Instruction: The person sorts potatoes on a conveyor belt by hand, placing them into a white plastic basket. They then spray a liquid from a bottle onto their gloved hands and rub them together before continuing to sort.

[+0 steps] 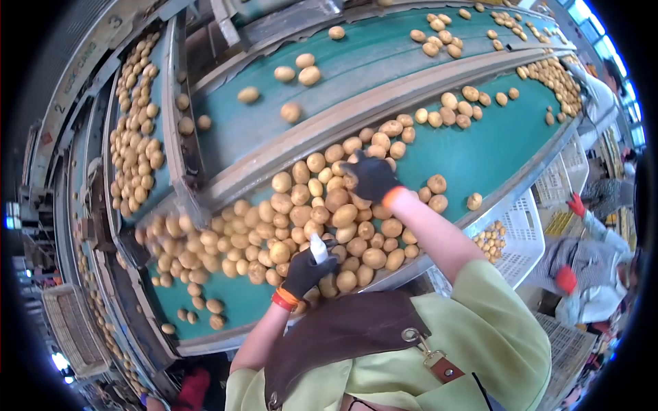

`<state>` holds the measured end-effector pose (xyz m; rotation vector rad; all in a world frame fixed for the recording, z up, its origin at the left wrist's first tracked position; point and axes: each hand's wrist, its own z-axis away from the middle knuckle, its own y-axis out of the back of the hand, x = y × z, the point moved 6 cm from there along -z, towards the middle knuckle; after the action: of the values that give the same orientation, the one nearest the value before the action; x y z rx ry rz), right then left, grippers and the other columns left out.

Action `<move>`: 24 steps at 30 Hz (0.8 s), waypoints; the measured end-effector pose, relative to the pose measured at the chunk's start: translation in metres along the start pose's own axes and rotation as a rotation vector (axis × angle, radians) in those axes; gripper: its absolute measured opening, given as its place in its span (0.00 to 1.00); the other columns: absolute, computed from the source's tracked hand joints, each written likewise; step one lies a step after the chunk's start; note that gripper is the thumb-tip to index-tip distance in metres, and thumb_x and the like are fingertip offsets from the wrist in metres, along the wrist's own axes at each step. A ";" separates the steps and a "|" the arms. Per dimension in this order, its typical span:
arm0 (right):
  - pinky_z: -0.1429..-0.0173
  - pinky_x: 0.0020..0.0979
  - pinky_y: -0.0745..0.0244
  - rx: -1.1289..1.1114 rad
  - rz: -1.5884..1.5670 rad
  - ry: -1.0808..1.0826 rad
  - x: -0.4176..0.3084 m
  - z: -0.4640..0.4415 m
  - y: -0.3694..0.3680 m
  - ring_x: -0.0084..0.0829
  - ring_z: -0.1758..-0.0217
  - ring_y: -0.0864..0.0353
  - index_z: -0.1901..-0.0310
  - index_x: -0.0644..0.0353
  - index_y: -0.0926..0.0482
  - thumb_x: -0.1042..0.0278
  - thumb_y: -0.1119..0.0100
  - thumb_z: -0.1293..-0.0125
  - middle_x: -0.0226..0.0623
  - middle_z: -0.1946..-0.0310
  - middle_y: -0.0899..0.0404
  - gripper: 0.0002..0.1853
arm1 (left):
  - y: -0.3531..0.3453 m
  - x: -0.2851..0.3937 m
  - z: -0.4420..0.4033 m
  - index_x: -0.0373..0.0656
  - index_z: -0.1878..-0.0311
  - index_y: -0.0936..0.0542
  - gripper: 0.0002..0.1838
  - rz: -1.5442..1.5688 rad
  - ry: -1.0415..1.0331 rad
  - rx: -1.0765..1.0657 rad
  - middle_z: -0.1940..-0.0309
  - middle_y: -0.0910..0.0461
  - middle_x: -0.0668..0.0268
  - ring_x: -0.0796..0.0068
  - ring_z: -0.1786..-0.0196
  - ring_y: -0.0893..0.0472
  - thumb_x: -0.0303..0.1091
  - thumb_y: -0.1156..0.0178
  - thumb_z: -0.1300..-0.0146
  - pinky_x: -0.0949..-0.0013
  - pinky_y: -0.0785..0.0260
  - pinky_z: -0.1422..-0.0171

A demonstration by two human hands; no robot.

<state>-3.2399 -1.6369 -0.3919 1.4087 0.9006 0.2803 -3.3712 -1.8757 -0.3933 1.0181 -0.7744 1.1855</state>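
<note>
A pile of potatoes (299, 214) lies on the green conveyor belt (473, 157) in front of me. My left hand (305, 272), in a dark glove with an orange and red band at the wrist, is closed around a small white object with a pointed tip (318, 248), perhaps a bottle; its lower part is hidden by the fingers. Farther up the pile, my right hand (374, 179) wears a dark glove with an orange cuff. Its fingers are bent around a potato (349, 181) at the pile's upper side.
Behind a raised divider (301, 137), another green belt (247, 123) carries scattered potatoes. A narrower belt at left is loaded with potatoes (137, 137). White plastic crates (524, 240) stand beyond the near rail, one holding small potatoes. A person with red gloves (566, 280) is at the right.
</note>
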 end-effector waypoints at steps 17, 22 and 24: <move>0.29 0.41 0.28 0.350 -1.586 -0.141 0.061 -0.043 0.123 0.44 0.36 0.23 0.27 0.64 0.37 0.56 0.31 0.32 0.48 0.35 0.26 0.38 | -0.279 0.376 -0.152 0.39 0.43 0.21 0.24 -0.030 -0.173 -0.737 0.65 0.16 0.65 0.80 0.71 0.19 0.47 0.31 0.33 0.73 0.24 0.67; 0.26 0.43 0.28 0.165 -2.228 -0.252 0.066 -0.060 0.111 0.42 0.31 0.25 0.24 0.61 0.40 0.55 0.51 0.20 0.46 0.29 0.29 0.30 | -0.315 0.391 -0.163 0.37 0.46 0.21 0.19 0.124 -0.133 -0.715 0.67 0.16 0.65 0.79 0.71 0.18 0.41 0.33 0.32 0.73 0.24 0.67; 0.25 0.44 0.29 -0.097 -2.209 -0.222 0.091 -0.019 0.112 0.42 0.29 0.25 0.24 0.58 0.38 0.55 0.57 0.17 0.45 0.29 0.29 0.27 | -0.310 0.388 -0.174 0.37 0.45 0.21 0.20 0.110 -0.139 -0.665 0.68 0.16 0.65 0.79 0.71 0.18 0.41 0.33 0.32 0.72 0.24 0.67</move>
<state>-3.1559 -1.5414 -0.3205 -0.2293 1.6404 -1.4117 -2.9861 -1.5906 -0.1759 0.5079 -1.2424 0.8540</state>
